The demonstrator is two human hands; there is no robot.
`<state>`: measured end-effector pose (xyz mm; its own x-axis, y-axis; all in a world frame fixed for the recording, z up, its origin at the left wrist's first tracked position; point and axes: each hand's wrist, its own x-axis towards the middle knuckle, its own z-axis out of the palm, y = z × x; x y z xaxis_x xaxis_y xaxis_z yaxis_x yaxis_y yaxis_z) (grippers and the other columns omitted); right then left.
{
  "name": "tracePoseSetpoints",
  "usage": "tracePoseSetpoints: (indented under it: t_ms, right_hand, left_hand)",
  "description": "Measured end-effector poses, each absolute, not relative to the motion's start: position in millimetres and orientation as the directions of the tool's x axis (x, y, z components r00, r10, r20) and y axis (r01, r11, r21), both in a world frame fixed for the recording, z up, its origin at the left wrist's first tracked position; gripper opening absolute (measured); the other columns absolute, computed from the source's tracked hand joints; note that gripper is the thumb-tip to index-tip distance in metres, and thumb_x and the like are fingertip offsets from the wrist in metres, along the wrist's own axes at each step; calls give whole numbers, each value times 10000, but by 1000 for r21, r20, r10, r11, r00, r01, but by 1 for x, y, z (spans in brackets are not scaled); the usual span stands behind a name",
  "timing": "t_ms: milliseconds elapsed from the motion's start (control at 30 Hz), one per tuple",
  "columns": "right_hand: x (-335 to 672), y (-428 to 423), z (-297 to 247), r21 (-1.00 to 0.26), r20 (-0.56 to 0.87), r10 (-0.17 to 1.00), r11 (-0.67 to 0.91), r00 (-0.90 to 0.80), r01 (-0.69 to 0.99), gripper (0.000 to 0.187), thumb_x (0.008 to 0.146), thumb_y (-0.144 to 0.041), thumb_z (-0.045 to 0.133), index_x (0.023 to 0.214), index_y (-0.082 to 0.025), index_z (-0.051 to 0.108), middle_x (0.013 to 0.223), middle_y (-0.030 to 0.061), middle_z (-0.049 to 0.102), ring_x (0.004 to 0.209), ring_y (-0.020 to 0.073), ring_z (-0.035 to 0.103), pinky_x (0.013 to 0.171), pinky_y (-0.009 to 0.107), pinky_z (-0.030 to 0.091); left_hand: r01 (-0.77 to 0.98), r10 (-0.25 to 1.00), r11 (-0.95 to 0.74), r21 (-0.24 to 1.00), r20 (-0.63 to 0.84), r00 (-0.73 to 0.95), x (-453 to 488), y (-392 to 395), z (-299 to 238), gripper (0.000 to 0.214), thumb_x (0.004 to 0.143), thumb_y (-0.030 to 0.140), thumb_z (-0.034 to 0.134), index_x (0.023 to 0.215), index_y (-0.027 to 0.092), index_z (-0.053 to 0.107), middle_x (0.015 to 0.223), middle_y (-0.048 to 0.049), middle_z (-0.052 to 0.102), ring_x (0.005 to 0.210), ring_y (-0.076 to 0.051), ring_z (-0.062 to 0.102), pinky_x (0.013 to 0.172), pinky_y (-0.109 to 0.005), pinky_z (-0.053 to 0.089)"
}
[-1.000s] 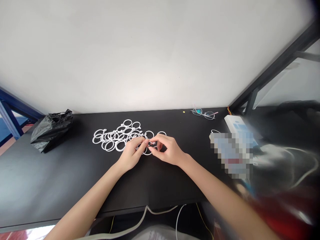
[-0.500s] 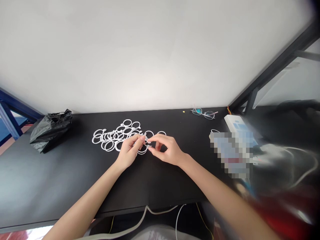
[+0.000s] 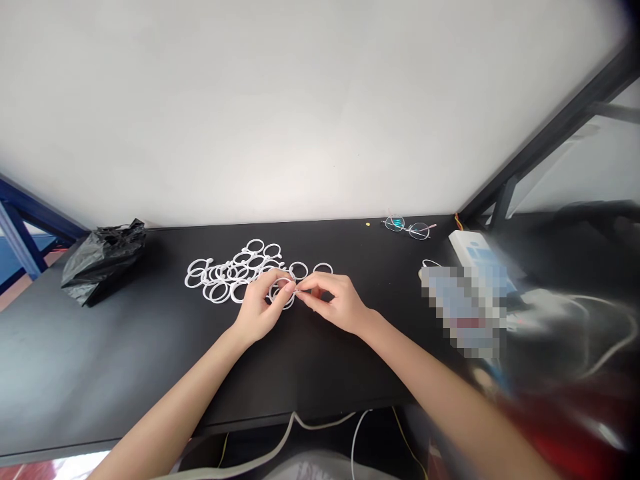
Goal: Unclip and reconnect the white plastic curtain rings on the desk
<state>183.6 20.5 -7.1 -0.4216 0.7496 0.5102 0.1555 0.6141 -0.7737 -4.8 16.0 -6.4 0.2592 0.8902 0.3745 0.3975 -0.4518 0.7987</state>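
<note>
My left hand [image 3: 261, 303] is closed, thumb and fingers around a white ring [image 3: 283, 281] above the black tabletop. Its fingertips nearly meet those of my right hand [image 3: 334, 301], which pinches a small white piece at the ring's right side. Whether that piece is the ring's own end or a separate part is too small to tell. Under and to the left of my hands lies a pile of white plastic rings [image 3: 219, 291] with small knobs on them. Two more rings lie just beyond my fingers, one of them a separate ring [image 3: 323, 267] behind my right hand.
A crumpled black plastic bag [image 3: 105, 260] sits at the left. Eyeglasses [image 3: 407, 227] rest by the wall, near a tiny yellow bit [image 3: 367, 224]. A white and blue box [image 3: 480, 257] and a blurred-out item [image 3: 463, 310] lie at the right. Cables [image 3: 280, 443] hang below the front edge.
My right thumb and forefinger have come together from a slightly spread pose. The ring in my left hand now shows as a loop between thumb and forefinger. The pile looks the same.
</note>
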Motion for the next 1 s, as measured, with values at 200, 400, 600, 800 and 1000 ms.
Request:
tracePoseSetpoints:
  t_ms: [200,400,600,800,1000]
  right_hand:
    - [179,16,-10,-843,431,791,524,-435,118,109,899,-267,620,899,-174,679,764,16,666,560,95,577,560,228,498]
    - [177,14,-10,-863,385,814,485,-435,143,122,887,-289,635,863,-170,647,678,-15,629,526,83,557,536,207,471]
    - [178,12,-9,-872,304,800,452,-518,186,211,946,-352,547,840,-173,585,703,-13,606,576,89,553,571,207,469]
    - [178,12,-8,-874,298,790,452,-536,181,223,953,-341,533,806,-176,556,684,-22,579,562,84,536,544,195,437]
    - [178,12,-6,-877,291,790,446,-539,181,240,954,-344,531,782,-176,545,668,-23,580,555,83,538,536,189,428]
  left_hand:
    - [430,814,-581,691,505,287,-7,15,-8,333,948,415,438,775,172,586,727,-46,633,694,-181,578,726,-334,449]
    - [436,795,-606,665,527,300,-9,16,-10,437,972,448,353,713,180,582,640,-44,609,713,-202,563,739,-359,442]
    - [442,816,-578,686,499,293,-9,16,-10,475,969,478,324,695,186,579,598,-38,578,678,-196,528,741,-365,449]
    - [445,833,-554,704,461,307,-11,17,-15,475,967,480,310,700,195,581,610,-35,582,690,-197,551,841,-397,454]
    - [436,827,-562,703,465,316,-12,17,-18,460,970,456,326,694,190,581,628,-33,595,672,-186,548,864,-396,449]
